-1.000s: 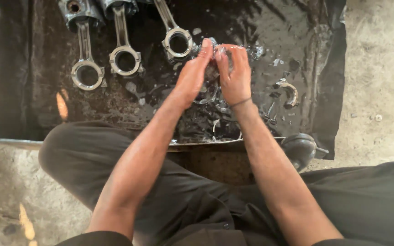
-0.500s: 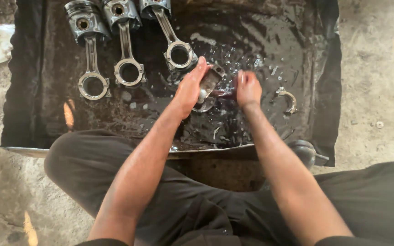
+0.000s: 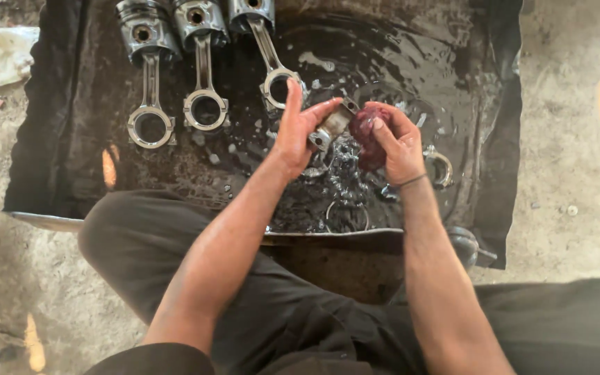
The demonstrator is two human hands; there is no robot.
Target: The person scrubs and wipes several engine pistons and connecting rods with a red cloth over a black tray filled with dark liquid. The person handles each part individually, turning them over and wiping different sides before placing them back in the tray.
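Note:
My left hand (image 3: pixel 298 132) grips a small curved metal cap piece (image 3: pixel 332 125) just above the dark liquid in a shallow black-lined tray (image 3: pixel 50 160). My right hand (image 3: pixel 398 142) presses a wet dark-red rag (image 3: pixel 367 132) against that piece. Liquid splashes and drips below both hands. Three pistons with connecting rods lie side by side at the tray's far left: one at the left (image 3: pixel 148 76), one in the middle (image 3: pixel 203 66), one on the right (image 3: pixel 267 48).
Curved metal half-rings lie in the liquid, one right of my hand (image 3: pixel 443 167) and one near the tray's front (image 3: pixel 346 215). A dirty cloth (image 3: pixel 1 54) lies on the concrete at far left. My dark-trousered knees flank the tray's front edge.
Both hands have lifted a little out of the liquid; the metal piece and the red rag now show clearly between them, with fresh splashing beneath.

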